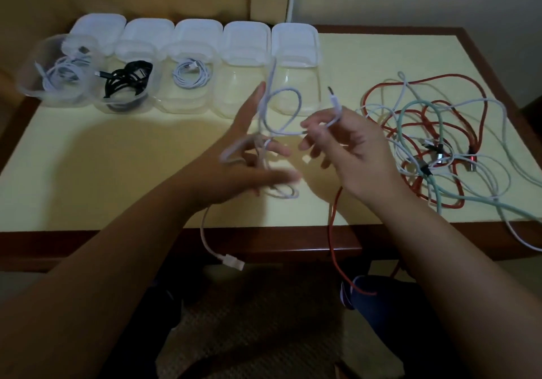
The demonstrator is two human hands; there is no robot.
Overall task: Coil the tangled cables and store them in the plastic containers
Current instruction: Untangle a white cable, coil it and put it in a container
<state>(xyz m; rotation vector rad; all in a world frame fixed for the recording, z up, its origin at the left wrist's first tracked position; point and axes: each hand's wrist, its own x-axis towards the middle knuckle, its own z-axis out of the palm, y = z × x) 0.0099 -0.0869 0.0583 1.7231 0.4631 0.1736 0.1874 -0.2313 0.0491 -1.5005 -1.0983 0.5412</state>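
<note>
A white cable point(289, 97) loops in the air between my two hands above the table's middle. My left hand point(249, 155) has its fingers spread, with turns of the cable wound around them. My right hand point(346, 150) pinches the cable near its small plug end point(331, 92). The cable's USB plug point(234, 262) hangs below the table's front edge. A tangle of red, white and mint cables point(434, 141) lies on the right of the table. Several clear plastic containers point(234, 91) stand in a row at the back; three at the left hold coiled cables.
White lids point(294, 44) lean behind the containers. A red cable end point(337, 249) dangles over the table's front edge point(117, 238) onto my lap. The wall runs close behind the containers.
</note>
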